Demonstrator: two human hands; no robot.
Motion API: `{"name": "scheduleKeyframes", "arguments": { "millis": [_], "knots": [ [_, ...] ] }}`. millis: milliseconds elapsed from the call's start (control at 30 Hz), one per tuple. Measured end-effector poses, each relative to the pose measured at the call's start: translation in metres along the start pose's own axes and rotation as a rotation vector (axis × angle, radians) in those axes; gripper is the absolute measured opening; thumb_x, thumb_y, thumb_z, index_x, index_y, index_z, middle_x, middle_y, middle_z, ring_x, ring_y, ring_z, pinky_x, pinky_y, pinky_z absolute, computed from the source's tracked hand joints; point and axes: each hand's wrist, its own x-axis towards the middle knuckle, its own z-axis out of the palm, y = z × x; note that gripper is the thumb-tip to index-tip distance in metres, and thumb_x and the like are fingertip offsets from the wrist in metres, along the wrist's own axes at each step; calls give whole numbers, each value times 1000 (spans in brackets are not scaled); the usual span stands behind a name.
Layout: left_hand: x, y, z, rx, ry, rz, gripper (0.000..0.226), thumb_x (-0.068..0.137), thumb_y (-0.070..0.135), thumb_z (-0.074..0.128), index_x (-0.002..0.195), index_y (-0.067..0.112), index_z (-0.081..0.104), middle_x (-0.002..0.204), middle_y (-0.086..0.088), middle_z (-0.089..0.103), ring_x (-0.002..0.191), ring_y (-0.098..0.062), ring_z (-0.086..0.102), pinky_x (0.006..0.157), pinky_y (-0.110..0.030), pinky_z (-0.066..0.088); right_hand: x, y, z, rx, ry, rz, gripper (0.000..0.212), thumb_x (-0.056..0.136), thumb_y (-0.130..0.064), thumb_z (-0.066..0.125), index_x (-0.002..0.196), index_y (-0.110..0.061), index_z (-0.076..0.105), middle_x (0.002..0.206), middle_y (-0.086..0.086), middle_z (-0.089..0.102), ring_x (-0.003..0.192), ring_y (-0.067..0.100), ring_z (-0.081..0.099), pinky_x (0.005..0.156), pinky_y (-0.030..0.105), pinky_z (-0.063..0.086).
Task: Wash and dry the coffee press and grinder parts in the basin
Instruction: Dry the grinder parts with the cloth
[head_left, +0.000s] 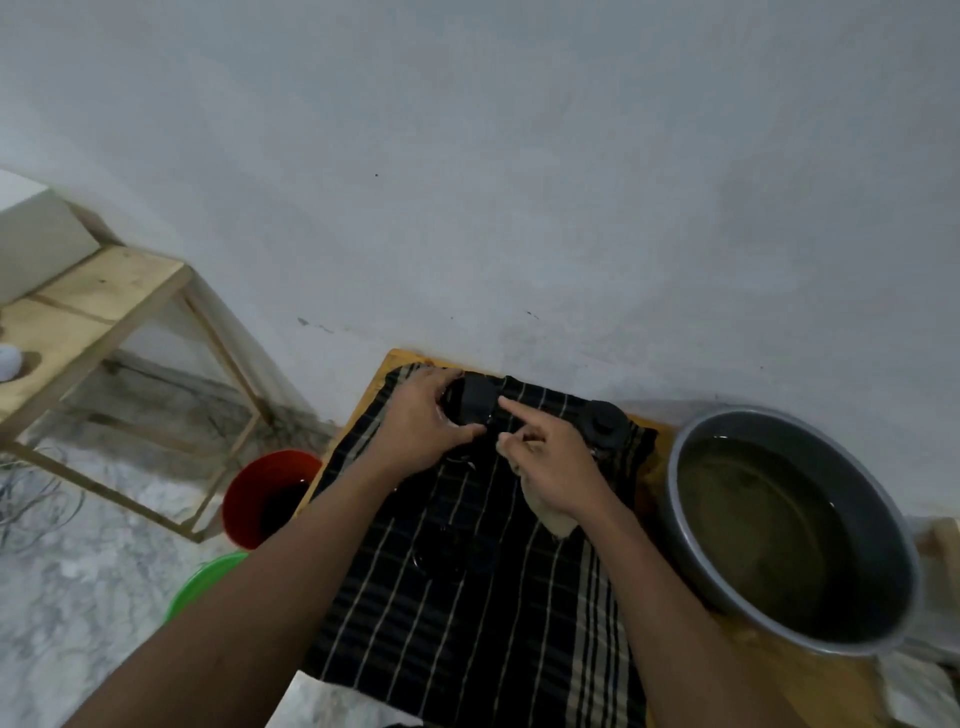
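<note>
Ok, drying stage by the look of it. Left hand (431, 421) is at the far edge of the table (400, 358), thumb and fingers clamped round a black part (475, 397) that sits on the striped cloth (467, 649). Right hand (556, 467) is just beside it: index finger stuck straight out at the part, the other fingers curled round a beige rag (550, 519).

To do this bit well, I reckon: keep the left grip firm so the part can't roll, wrap the rag over that fingertip and work it into grooves, corners etc., then turn the part and go round again. Keep it over the cloth, not the floor, in case of a slip. Wet plastic is slick.

Count, approx. as I see it:
- black parts: 2, the held one and a second black part (602, 423) w/ a knob on top, at the cloth's far right corner, next to the basin
- rag: 1
- cloth: 1
- basin (670, 467): 1, murky water inside, at the table's right side
- buckets on the floor, left of the table: 2, a red bucket (249, 499) and a green bucket (208, 582)

Something glassy may lie mid-cloth, but it's too dark to tell.
</note>
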Motion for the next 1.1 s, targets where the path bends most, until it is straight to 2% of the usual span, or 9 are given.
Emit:
{"name": "scheduleKeyframes", "arguments": {
  "millis": [133, 167, 267, 567, 667, 767, 967, 1033, 1100],
  "knots": [
    [10, -9, 0, 17, 43, 12, 63, 74, 28, 90, 129, 13, 65, 124, -4, 66, 111, -17, 61, 95, -27, 51, 23, -4, 12, -102, -53, -3, 47, 100, -32, 57, 146, -35, 51, 81, -11, 66, 72, 32, 65, 67, 46, 52],
    [12, -11, 3, 23, 50, 14, 61, 73, 26, 91, 127, 11, 67, 125, -6, 65, 113, -19, 60, 96, -26, 49, 27, -4, 14, -122, -63, -2, 48, 100, -32, 56, 147, -35, 50, 86, -11, 66, 70, 31, 64, 63, 42, 50],
    [15, -17, 10, 46, 39, 4, 58, 73, 23, 90, 125, 6, 69, 134, -11, 62, 127, -22, 54, 103, -21, 39, 36, -2, 19, -196, -92, 20, 48, 100, -34, 56, 148, -35, 49, 109, -5, 66, 67, 5, 56, 60, 23, 41],
    [15, -38, 17, 107, 51, -8, 61, 74, 38, 88, 124, 8, 71, 136, -8, 61, 127, -21, 55, 105, -39, 50, 45, 12, 27, -264, -129, 17, 51, 97, -39, 56, 146, -48, 44, 117, 0, 69, 73, 12, 66, 69, 33, 55],
    [13, -38, 15, 199, 53, 22, 62, 74, 41, 87, 125, 10, 71, 136, -7, 62, 129, -21, 54, 106, -36, 48, 44, 10, 27, -332, -111, 6, 50, 99, -35, 55, 147, -45, 45, 94, -3, 67, 50, 10, 56, 54, 31, 49],
    [12, -41, 12, 436, 62, 98, 61, 71, 54, 85, 120, 19, 75, 127, -2, 68, 120, -21, 61, 93, -48, 53, 44, 8, 27, -366, -93, 2, 49, 99, -30, 53, 145, -45, 47, 64, -6, 61, 43, 14, 47, 46, 32, 38],
    [16, -32, 0, 572, -106, 82, 65, 83, 57, 71, 141, 30, 59, 144, 8, 52, 133, -11, 50, 106, -46, 38, 39, 8, 32, -358, -100, 38, 53, 100, -26, 51, 148, -46, 42, 55, -2, 55, 46, 17, 44, 47, 34, 34],
    [18, -30, -6, 562, -187, 83, 63, 88, 55, 64, 146, 33, 52, 150, 9, 47, 138, -12, 44, 110, -47, 35, 39, 5, 28, -383, -118, 22, 50, 101, -30, 52, 148, -43, 44, 65, -2, 65, 48, 14, 49, 51, 32, 42],
    [9, -39, -14, 496, -159, 134, 62, 91, 54, 55, 149, 34, 46, 153, 8, 46, 140, -15, 43, 107, -47, 38, 34, 0, 26, -390, -75, -37, 45, 101, -37, 53, 146, -37, 50, 104, -4, 74, 79, 10, 67, 68, 31, 54]
  ]
}}
